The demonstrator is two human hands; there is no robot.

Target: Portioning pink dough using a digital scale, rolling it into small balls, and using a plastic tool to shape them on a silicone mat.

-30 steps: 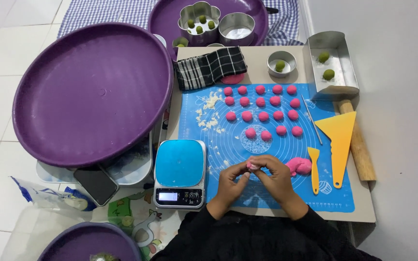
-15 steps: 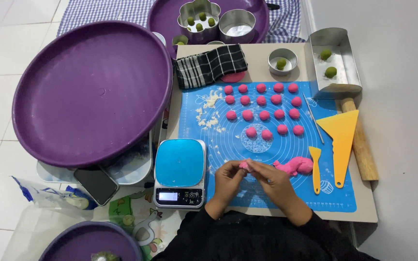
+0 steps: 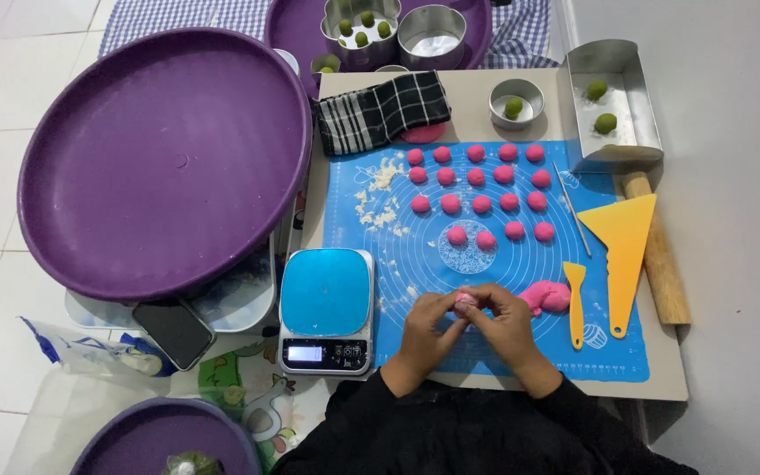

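pink dough ball (image 3: 466, 303) | pinched by left hand (image 3: 427, 330) and right hand (image 3: 510, 327) fingertips | risk: squeezing flattens it, or it drops onto blue mat (image 3: 503, 352) at 6 o'clock

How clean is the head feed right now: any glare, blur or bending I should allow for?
Head view: light is even and soft, shadows faint. The left hand and right hand are sharp around the pink dough ball. Mild sheen shows on the purple tray and metal tins. No motion blur, and table edges look roughly straight.
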